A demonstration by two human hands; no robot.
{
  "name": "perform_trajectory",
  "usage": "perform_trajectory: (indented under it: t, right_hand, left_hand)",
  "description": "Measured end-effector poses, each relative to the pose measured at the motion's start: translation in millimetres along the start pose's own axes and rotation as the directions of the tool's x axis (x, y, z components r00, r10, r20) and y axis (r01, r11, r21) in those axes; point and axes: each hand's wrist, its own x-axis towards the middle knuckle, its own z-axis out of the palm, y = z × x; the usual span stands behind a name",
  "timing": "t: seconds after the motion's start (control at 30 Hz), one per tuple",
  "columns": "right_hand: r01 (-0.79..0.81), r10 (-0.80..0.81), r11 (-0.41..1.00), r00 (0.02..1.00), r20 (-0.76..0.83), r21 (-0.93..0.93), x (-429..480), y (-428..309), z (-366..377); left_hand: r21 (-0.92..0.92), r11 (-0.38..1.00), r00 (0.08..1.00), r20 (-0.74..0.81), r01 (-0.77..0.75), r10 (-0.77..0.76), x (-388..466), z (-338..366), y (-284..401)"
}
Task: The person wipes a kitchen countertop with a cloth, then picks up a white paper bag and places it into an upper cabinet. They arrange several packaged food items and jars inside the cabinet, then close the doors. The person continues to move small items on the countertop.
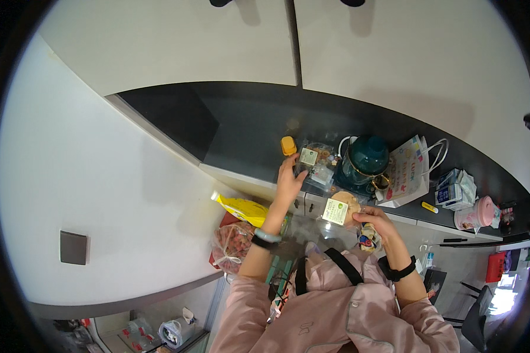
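Note:
My right hand grips a clear plastic packet of tan round slices with a printed label, held in front of the counter's edge. A crumpled patterned wrapper hangs just below that hand. Over the dark counter, my left hand has its fingers apart at the left edge of more clear labelled packets; whether it touches them I cannot tell. Just beyond its fingertips lies a small yellow-orange box. A dark green glass kettle stands right of the packets.
Along the counter to the right are a white paper bag, tissue packs, a yellow marker-like item and a pink-lidded tub. Low at the left are a yellow bag and a tied plastic bag of reddish items.

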Motion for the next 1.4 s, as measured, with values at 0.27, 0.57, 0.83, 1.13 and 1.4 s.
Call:
perform_trajectory:
  t: [0.27,0.57,0.83,1.13,1.4]
  right_hand:
    - [0.060,-0.069,0.982,0.997,-0.046,-0.177,-21,1,-13]
    - [0.008,-0.025,0.986,0.995,-0.102,-0.168,-18,19,-21]
    - [0.002,-0.003,0.995,1.000,-0.008,-0.101,-1,23,-13]
    - [0.032,-0.030,0.991,0.999,0.021,-0.131,6,13,2]
    - [0.133,-0.129,0.988,0.990,0.055,-0.076,23,9,46]
  left_hand:
    - [0.289,0.949,0.992,-0.025,0.123,-0.121,48,41,-28]
    - [-0.381,0.904,0.946,-0.173,0.193,-0.275,61,29,-43]
    - [-0.378,0.906,0.903,-0.297,0.188,-0.311,34,15,-26]
    - [-0.703,0.692,0.871,-0.226,0.163,-0.435,19,-6,-23]
    - [-0.099,0.991,0.890,-0.439,0.090,-0.125,-17,-20,-21]
